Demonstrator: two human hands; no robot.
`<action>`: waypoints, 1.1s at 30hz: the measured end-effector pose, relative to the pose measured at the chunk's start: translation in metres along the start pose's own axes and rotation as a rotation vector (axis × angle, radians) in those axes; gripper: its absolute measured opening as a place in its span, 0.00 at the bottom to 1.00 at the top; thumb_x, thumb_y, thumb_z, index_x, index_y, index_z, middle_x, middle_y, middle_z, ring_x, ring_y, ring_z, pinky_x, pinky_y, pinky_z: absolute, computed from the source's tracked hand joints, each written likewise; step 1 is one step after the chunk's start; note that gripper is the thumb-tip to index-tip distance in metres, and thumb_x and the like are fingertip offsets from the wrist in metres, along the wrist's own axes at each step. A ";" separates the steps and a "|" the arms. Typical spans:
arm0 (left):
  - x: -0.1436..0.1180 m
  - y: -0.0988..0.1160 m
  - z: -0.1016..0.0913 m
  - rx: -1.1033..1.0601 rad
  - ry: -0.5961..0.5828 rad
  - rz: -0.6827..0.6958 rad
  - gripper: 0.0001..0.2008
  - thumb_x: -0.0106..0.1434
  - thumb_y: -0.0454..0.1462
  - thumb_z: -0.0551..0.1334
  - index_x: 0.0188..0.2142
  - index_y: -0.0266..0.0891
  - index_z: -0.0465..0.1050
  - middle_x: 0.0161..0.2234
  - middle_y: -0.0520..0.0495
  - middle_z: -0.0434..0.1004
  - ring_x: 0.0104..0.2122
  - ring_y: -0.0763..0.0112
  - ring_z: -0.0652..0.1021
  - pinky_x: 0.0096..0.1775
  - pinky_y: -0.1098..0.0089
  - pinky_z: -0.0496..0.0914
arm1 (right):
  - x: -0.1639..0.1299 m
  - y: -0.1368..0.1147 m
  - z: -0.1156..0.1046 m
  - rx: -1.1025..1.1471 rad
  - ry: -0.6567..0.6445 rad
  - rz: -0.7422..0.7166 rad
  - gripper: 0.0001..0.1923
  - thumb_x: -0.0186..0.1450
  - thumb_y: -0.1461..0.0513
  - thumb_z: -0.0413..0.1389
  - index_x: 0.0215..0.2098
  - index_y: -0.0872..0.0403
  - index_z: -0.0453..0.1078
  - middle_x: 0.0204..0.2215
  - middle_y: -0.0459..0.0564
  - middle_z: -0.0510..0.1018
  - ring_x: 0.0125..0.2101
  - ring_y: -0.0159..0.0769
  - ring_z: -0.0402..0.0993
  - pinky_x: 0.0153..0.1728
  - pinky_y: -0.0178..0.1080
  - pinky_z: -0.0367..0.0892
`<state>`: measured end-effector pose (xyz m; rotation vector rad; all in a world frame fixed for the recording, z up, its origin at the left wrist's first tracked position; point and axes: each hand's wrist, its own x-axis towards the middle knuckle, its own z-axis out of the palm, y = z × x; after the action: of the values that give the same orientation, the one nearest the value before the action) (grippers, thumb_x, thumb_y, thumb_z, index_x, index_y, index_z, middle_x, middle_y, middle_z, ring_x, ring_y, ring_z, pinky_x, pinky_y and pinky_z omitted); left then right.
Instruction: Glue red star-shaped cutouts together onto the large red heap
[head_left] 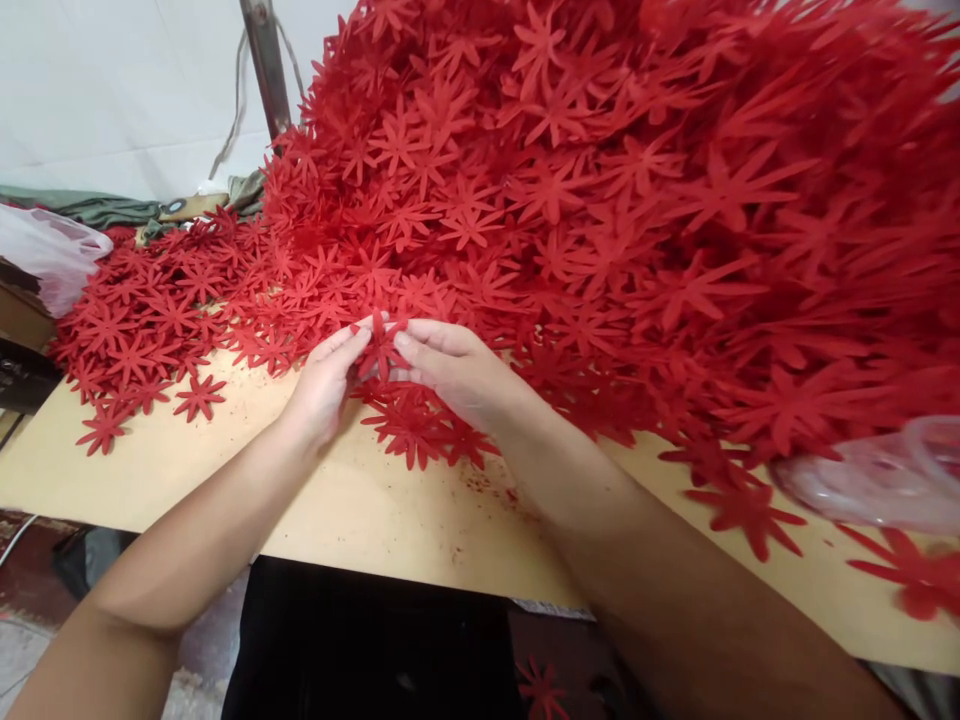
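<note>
Between my two hands is a red flower-shaped cutout (pixel 380 345) with several narrow petals, held up just above the table. My left hand (pixel 330 375) pinches its left petals between thumb and fingers. On the other side, my right hand (pixel 446 360) grips a right petal the same way. Right behind the hands rises a large heap of the same red cutouts (pixel 555 190). A small cluster of cutouts (pixel 416 425) lies on the table just below my right hand. Whether the held piece is one layer or more, I cannot tell.
The pale wooden table (pixel 337 505) carries a lower pile of cutouts (pixel 150 310) at left, beside a white plastic bag (pixel 56 250). A clear plastic container (pixel 885 475) stands at right, near loose cutouts (pixel 750 510). One cutout (pixel 541 690) lies below the table edge.
</note>
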<state>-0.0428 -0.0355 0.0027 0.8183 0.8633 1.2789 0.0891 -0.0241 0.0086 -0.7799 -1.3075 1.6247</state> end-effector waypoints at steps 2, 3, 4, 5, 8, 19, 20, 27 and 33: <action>-0.001 -0.002 0.002 0.015 -0.003 0.012 0.09 0.57 0.39 0.63 0.36 0.37 0.78 0.28 0.49 0.79 0.31 0.73 0.77 0.42 0.70 0.70 | 0.001 0.003 0.000 -0.037 0.037 -0.028 0.11 0.52 0.58 0.64 0.29 0.54 0.70 0.25 0.43 0.77 0.26 0.29 0.73 0.36 0.36 0.72; -0.001 -0.003 0.003 0.020 -0.003 0.012 0.08 0.56 0.39 0.64 0.34 0.36 0.78 0.25 0.50 0.78 0.28 0.74 0.76 0.40 0.71 0.69 | 0.001 0.004 0.000 -0.054 0.073 -0.045 0.10 0.52 0.60 0.63 0.29 0.55 0.69 0.24 0.43 0.76 0.25 0.28 0.73 0.35 0.36 0.72; -0.002 -0.003 0.004 0.024 -0.003 0.009 0.08 0.56 0.39 0.65 0.32 0.36 0.78 0.23 0.51 0.76 0.27 0.75 0.75 0.39 0.71 0.69 | 0.002 0.006 0.001 -0.072 0.114 -0.064 0.08 0.52 0.61 0.63 0.28 0.55 0.69 0.23 0.43 0.76 0.25 0.29 0.72 0.34 0.36 0.72; -0.003 -0.004 0.005 0.026 -0.003 0.007 0.08 0.55 0.40 0.66 0.30 0.36 0.77 0.21 0.52 0.74 0.26 0.76 0.74 0.39 0.72 0.69 | 0.003 0.008 0.002 -0.093 0.152 -0.083 0.07 0.53 0.62 0.61 0.27 0.55 0.68 0.23 0.44 0.76 0.24 0.29 0.72 0.33 0.36 0.71; -0.005 -0.006 0.005 0.021 -0.016 0.017 0.09 0.54 0.41 0.67 0.29 0.36 0.76 0.23 0.52 0.74 0.27 0.76 0.74 0.38 0.72 0.69 | 0.003 0.011 0.005 -0.215 0.229 -0.159 0.04 0.57 0.64 0.57 0.26 0.55 0.67 0.23 0.45 0.76 0.25 0.30 0.72 0.32 0.35 0.69; -0.008 -0.006 0.008 -0.026 -0.026 -0.009 0.10 0.50 0.40 0.70 0.25 0.36 0.73 0.24 0.54 0.74 0.26 0.81 0.74 0.33 0.77 0.69 | 0.001 0.005 0.006 -0.601 0.417 -0.172 0.23 0.64 0.57 0.51 0.15 0.53 0.50 0.12 0.39 0.54 0.17 0.23 0.50 0.22 0.35 0.48; -0.008 -0.005 0.008 -0.016 -0.017 -0.006 0.10 0.50 0.39 0.70 0.23 0.36 0.71 0.23 0.55 0.73 0.25 0.82 0.73 0.33 0.78 0.69 | 0.002 0.005 0.006 -0.577 0.402 -0.161 0.23 0.64 0.57 0.52 0.15 0.53 0.50 0.13 0.38 0.54 0.17 0.23 0.50 0.22 0.35 0.48; -0.001 -0.001 0.004 -0.006 0.032 0.085 0.12 0.50 0.36 0.69 0.19 0.36 0.68 0.18 0.57 0.68 0.20 0.84 0.69 0.27 0.80 0.65 | 0.004 0.010 0.002 -0.357 0.112 -0.179 0.13 0.63 0.59 0.51 0.21 0.53 0.58 0.16 0.39 0.61 0.20 0.25 0.56 0.25 0.33 0.55; 0.003 0.007 0.001 -0.024 0.129 0.089 0.09 0.54 0.38 0.67 0.24 0.36 0.69 0.21 0.55 0.73 0.22 0.80 0.73 0.28 0.77 0.68 | 0.001 0.006 -0.003 -0.258 0.012 -0.163 0.07 0.58 0.61 0.56 0.27 0.55 0.63 0.21 0.41 0.67 0.22 0.25 0.59 0.26 0.32 0.56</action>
<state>-0.0449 -0.0315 0.0089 0.7688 0.9213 1.4300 0.0894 -0.0222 0.0020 -0.8114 -1.5506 1.3378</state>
